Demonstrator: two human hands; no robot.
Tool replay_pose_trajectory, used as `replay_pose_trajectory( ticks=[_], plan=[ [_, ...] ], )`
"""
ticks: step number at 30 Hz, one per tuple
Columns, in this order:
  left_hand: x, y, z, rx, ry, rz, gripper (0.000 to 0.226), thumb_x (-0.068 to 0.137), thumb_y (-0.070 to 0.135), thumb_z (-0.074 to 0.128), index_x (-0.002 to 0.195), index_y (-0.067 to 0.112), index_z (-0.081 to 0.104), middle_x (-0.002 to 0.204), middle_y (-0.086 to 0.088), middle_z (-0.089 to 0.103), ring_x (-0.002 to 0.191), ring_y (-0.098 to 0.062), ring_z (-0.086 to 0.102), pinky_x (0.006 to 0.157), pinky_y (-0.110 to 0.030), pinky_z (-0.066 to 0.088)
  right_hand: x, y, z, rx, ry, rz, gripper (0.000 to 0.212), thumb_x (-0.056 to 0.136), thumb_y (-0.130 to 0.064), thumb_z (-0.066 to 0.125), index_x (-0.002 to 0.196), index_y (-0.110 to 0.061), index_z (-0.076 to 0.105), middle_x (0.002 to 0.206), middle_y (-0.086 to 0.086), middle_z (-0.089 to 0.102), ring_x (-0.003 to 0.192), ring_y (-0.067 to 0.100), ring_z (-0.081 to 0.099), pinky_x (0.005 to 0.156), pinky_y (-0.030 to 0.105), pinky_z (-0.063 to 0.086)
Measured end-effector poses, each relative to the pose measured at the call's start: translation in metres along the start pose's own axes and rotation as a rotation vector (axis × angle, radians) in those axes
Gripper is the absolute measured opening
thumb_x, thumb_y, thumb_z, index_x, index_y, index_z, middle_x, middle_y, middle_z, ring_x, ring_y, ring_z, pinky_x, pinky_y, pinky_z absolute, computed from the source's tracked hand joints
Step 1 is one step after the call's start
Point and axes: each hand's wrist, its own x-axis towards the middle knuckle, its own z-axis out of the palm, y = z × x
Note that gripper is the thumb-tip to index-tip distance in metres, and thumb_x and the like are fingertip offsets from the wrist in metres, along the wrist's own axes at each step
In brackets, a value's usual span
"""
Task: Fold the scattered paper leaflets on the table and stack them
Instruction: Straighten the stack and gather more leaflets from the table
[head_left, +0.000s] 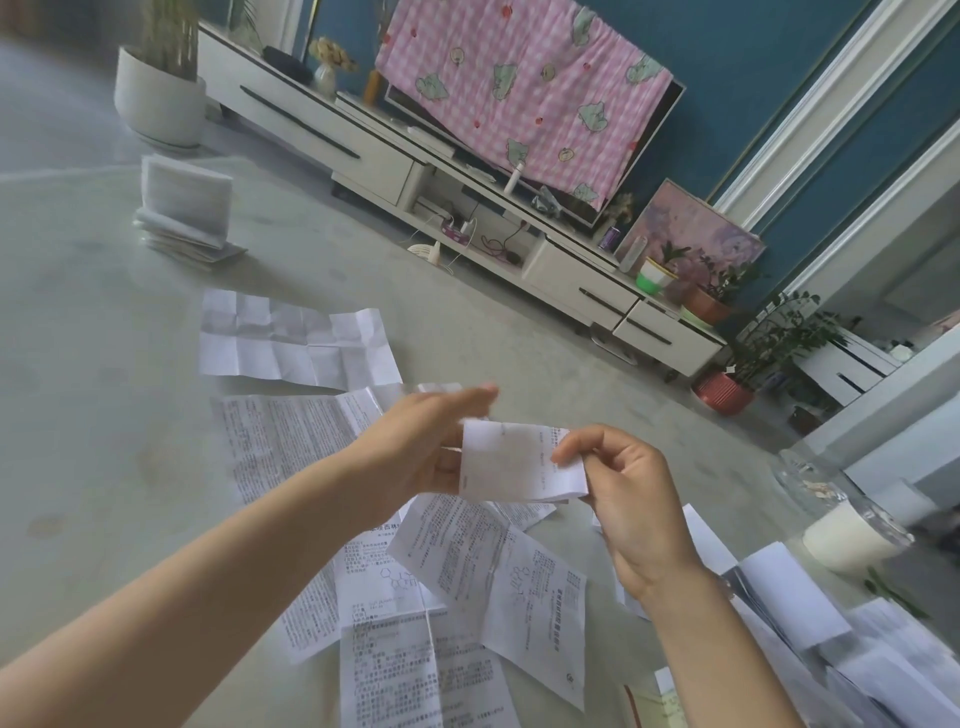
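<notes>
A small folded white leaflet is held in the air above the table between both hands. My right hand pinches its right edge with thumb and fingers. My left hand is behind its left edge, fingers stretched out and blurred. Several unfolded printed leaflets lie scattered on the pale table beneath my hands. One creased blank-side leaflet lies farther away. At the far left sits a stack of folded leaflets, its top one standing half open.
More loose sheets pile up at the right edge beside a glass jar with a white candle. Beyond the table are a white TV cabinet, a TV draped with pink cloth, and potted plants.
</notes>
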Motion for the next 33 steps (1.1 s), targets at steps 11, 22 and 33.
replay_pose_trajectory(
  ticks=[11,22,33],
  plan=[
    [-0.003,-0.013,0.002,0.352,0.069,0.083,0.012,0.086,0.0,0.06,0.08,0.009,0.063,0.081,-0.008,0.063,0.066,-0.017,0.063,0.05,-0.022,0.056,-0.017,0.01,-0.002,-0.039,-0.171,0.109,0.017,0.089,0.002,0.056,0.086,-0.008,0.068,0.085,0.007,0.064,0.067,0.019,0.063,0.058,0.021,0.054],
    [-0.002,-0.009,-0.002,0.243,0.125,0.036,0.009,0.084,-0.005,0.062,0.085,0.003,0.064,0.078,-0.01,0.073,0.058,-0.018,0.07,0.049,-0.019,0.054,-0.005,0.005,-0.064,-0.004,0.226,0.102,0.013,0.082,0.011,0.061,0.079,-0.002,0.062,0.075,0.008,0.063,0.047,0.011,0.065,0.051,0.014,0.052],
    [0.0,-0.017,0.006,0.352,0.128,0.015,0.015,0.09,0.002,0.053,0.085,0.009,0.065,0.08,-0.003,0.073,0.067,-0.012,0.067,0.058,-0.018,0.054,-0.016,0.016,-0.129,-0.037,0.165,0.339,0.013,0.085,0.007,0.054,0.093,-0.002,0.061,0.077,0.007,0.06,0.06,0.013,0.057,0.047,0.016,0.047]
  ],
)
